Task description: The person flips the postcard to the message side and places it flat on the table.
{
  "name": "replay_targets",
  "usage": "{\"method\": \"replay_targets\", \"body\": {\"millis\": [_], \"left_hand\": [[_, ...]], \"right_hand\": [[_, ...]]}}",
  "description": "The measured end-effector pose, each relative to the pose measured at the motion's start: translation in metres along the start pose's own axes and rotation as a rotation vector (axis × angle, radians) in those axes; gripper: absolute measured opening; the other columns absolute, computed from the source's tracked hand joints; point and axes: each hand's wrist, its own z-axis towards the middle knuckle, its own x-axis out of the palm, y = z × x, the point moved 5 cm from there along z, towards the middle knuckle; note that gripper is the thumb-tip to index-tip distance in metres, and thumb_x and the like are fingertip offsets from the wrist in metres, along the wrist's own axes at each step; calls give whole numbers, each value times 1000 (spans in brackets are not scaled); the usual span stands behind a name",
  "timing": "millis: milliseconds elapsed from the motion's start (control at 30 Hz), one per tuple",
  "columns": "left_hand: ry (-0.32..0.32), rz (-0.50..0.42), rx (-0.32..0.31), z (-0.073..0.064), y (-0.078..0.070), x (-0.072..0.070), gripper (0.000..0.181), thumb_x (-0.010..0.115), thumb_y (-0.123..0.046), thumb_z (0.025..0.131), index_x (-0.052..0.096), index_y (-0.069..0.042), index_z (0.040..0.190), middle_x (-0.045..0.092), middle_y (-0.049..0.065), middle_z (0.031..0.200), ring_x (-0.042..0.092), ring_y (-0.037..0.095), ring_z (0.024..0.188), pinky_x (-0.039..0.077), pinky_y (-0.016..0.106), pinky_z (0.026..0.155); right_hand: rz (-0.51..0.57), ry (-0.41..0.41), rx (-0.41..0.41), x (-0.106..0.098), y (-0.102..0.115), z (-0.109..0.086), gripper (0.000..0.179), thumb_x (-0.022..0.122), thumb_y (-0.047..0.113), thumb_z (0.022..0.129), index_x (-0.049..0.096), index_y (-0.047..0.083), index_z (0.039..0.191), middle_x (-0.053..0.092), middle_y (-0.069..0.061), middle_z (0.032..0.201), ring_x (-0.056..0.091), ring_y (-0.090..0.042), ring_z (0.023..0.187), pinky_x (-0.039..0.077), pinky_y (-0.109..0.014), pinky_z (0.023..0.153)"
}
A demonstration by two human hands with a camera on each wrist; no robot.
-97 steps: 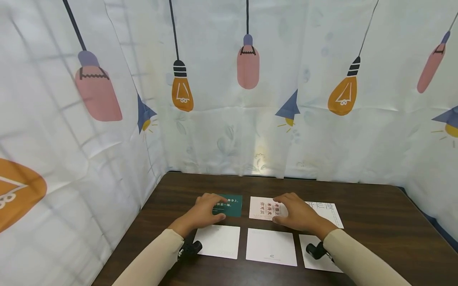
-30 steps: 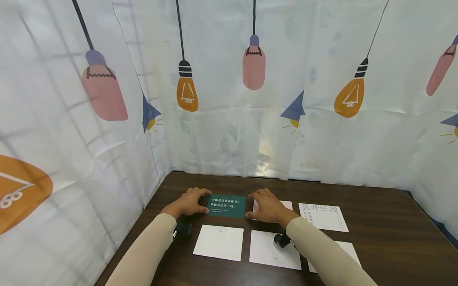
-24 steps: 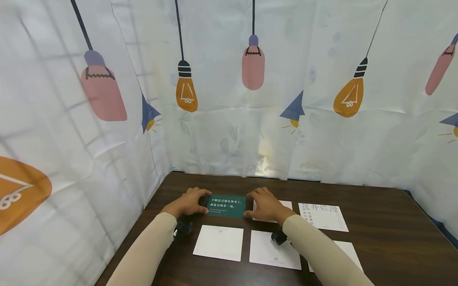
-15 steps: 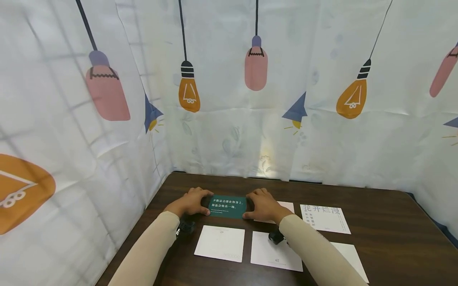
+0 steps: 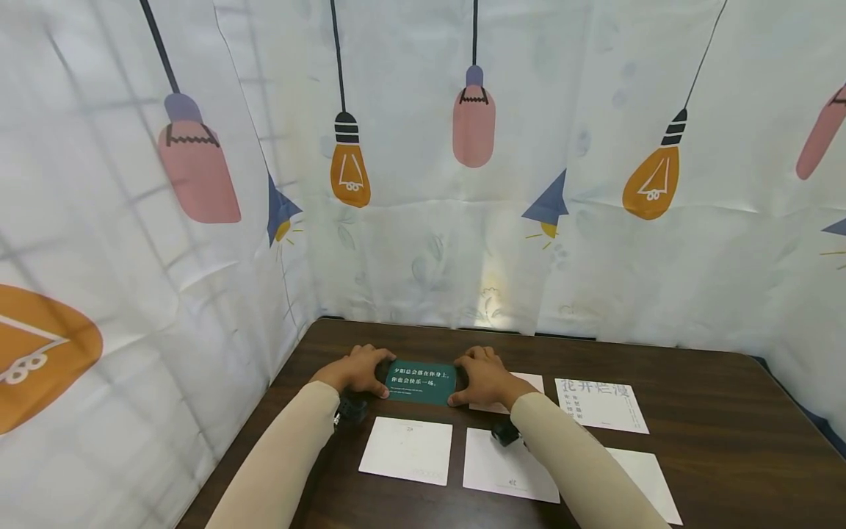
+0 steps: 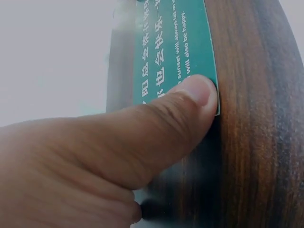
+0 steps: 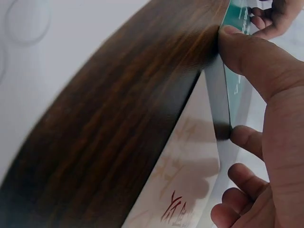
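A dark green card (image 5: 421, 382) printed with white characters lies at the back left of the table. My left hand (image 5: 360, 369) is at its left edge; the left wrist view shows the thumb (image 6: 197, 90) on the card's near corner, fingers mostly hidden. My right hand (image 5: 485, 378) holds the right edge, and in the right wrist view its thumb (image 7: 232, 42) and a fingertip (image 7: 242, 135) meet two corners of it. Beneath the right hand, a pale pink card (image 7: 190, 152) with red characters is partly covered.
A white card (image 5: 604, 404) with grey-blue characters lies at the back right. Nearer lie three mostly blank white cards, at left (image 5: 406, 450), middle (image 5: 492, 481) and right (image 5: 651, 481), the last two partly under the right arm. A patterned curtain (image 5: 423, 242) stands behind the table.
My right hand has moved left from the pink card to the green card's right edge. The left hand has drawn back to its left edge. During the last second both hands barely move.
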Motion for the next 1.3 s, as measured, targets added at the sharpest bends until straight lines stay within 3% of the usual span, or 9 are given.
{"method": "replay_targets", "body": {"millis": [300, 533, 700, 933, 1100, 1300], "left_hand": [[17, -2, -21, 1, -5, -2, 79, 93, -30, 76, 56, -18, 144, 52, 15, 133, 44, 34, 117, 42, 60, 99], [14, 1, -25, 3, -4, 0, 77, 94, -30, 74, 58, -18, 141, 53, 15, 133, 45, 34, 116, 43, 58, 96], [7, 7, -19, 4, -5, 0, 75, 94, -30, 74, 59, -19, 139, 53, 15, 132, 45, 35, 118, 43, 59, 96], [14, -1, -25, 4, -5, 0, 77, 94, -30, 75, 57, -19, 142, 53, 14, 133, 44, 35, 119, 43, 57, 96], [-7, -12, -14, 4, -2, -1, 82, 95, -31, 73, 56, -18, 144, 53, 14, 132, 44, 34, 116, 42, 57, 97], [-74, -65, 16, 2, 3, 2, 79, 96, -27, 72, 57, -19, 140, 59, 6, 117, 46, 31, 109, 37, 58, 98]], "right_hand": [[43, 22, 30, 1, 1, 2, 73, 88, 49, 77, 61, 12, 134, 40, -17, 148, 32, -38, 136, 25, -56, 114], [7, 31, 52, 1, 3, 5, 87, 89, 50, 75, 53, 9, 144, 38, -17, 151, 31, -37, 138, 25, -53, 114], [15, 49, 59, -1, 4, 5, 81, 89, 49, 75, 58, 9, 138, 38, -17, 150, 31, -37, 137, 24, -53, 114], [41, 32, 61, 2, 0, 6, 81, 90, 48, 74, 54, 13, 137, 40, -16, 148, 33, -36, 136, 25, -54, 113], [61, -16, 29, 2, 0, 6, 81, 92, 46, 72, 51, 14, 134, 46, -13, 142, 37, -35, 132, 28, -53, 111], [111, -57, 12, 3, 2, 3, 84, 94, 42, 72, 48, 13, 136, 56, -4, 125, 43, -32, 125, 32, -51, 105]]}}
